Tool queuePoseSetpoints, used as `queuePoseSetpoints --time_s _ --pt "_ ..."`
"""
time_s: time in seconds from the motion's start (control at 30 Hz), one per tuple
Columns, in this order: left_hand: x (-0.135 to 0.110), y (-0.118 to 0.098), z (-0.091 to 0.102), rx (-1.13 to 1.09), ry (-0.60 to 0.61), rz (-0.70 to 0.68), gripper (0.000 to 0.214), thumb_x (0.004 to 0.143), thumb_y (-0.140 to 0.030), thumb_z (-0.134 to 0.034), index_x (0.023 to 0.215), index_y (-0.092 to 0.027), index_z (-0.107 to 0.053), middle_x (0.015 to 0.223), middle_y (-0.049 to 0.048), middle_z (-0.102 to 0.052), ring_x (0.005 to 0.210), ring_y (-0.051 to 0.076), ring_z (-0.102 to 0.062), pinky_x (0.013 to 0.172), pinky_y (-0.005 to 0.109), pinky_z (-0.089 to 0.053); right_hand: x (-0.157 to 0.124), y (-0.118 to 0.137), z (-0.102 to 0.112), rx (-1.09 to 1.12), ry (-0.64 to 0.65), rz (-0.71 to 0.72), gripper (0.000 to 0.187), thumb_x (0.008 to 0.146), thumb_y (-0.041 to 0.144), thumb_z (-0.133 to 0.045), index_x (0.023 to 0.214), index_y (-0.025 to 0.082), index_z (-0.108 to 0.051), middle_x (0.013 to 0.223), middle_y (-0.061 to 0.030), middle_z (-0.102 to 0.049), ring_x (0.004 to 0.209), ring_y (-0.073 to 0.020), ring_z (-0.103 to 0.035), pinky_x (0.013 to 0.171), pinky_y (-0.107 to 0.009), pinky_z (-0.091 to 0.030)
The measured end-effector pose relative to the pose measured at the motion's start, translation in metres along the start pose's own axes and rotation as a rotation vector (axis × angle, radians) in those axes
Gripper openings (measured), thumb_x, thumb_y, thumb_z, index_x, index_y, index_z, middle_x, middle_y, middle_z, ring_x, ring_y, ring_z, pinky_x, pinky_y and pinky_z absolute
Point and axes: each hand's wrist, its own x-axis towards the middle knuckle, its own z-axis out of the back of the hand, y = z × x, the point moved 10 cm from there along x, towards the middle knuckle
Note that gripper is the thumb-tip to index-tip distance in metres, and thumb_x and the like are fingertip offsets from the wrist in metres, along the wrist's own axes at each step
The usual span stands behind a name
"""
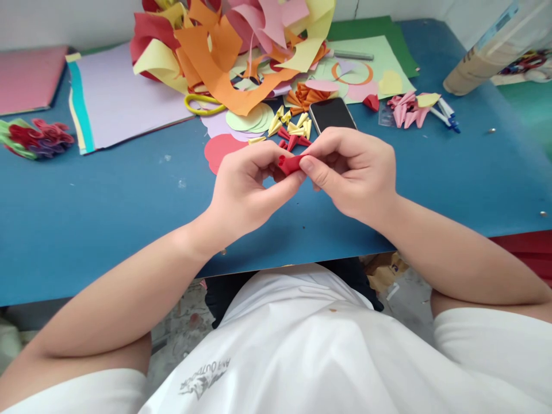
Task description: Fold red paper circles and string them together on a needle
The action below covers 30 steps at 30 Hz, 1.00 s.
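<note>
Over the table point(142, 213), left hand point(246, 187) and right hand point(357, 171) pinched the red paper point(290, 165) between them, long axis roughly nine to three o'clock.

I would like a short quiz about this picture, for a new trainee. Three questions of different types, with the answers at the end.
1. The left hand and the right hand both hold a small paper piece. Which colour is it?
a) orange
b) red
c) green

2. True or false: in the picture, the phone lies to the right of the yellow paper cones.

3. Fill in the colour: the tabletop is ____.

Key: 1. b; 2. true; 3. blue
</note>
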Motion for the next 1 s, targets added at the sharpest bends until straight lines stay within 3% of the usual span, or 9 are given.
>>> queuePoseSetpoints --time_s 0.17,0.43,0.67,1.0 --pt "0.002 -0.003 0.000 0.034 0.016 -0.027 0.032 0.096 -0.037 -0.099 0.079 -0.024 -0.075 0.080 0.0023 -0.077 0.074 0.017 -0.069 0.069 0.036 -0.062 0.000 0.000 -0.001 0.001 0.030 0.014 0.029 0.114 0.048 -0.084 0.100 0.023 -0.087 0.089 -0.0040 -0.079 0.073 -0.0170 -0.070 0.065 -0.033 -0.062" --pt "-0.001 -0.005 -0.002 0.003 0.022 -0.039 0.020 0.100 -0.032 -0.094 0.085 -0.027 -0.081 0.087 0.0026 -0.081 0.080 0.019 -0.072 0.074 0.040 -0.063 0.000 0.004 -0.002 0.016 0.073 0.040 0.025 0.116 0.046 -0.078 0.111 0.025 -0.091 0.097 -0.0052 -0.080 0.075 -0.0173 -0.072 0.064 -0.033 -0.064" --pt "-0.001 0.004 -0.002 0.012 0.018 0.032 0.020 0.095 -0.028 -0.093 0.083 -0.024 -0.078 0.083 0.0020 -0.078 0.078 0.018 -0.069 0.072 0.037 -0.062 -0.001 0.006 0.001 -0.033 0.064 0.055 0.031 0.120 0.045 -0.070 0.112 0.024 -0.092 0.095 -0.0062 -0.079 0.077 -0.0185 -0.072 0.069 -0.035 -0.064" --pt "0.001 0.014 0.000 0.041 0.002 0.086 0.023 0.089 -0.032 -0.099 0.082 -0.025 -0.078 0.083 0.0025 -0.078 0.076 0.018 -0.068 0.070 0.036 -0.060 0.004 -0.004 -0.002 -0.066 0.070 -0.050 0.031 0.111 0.055 -0.084 0.099 0.027 -0.089 0.090 -0.0062 -0.079 0.076 -0.0212 -0.071 0.067 -0.037 -0.066"
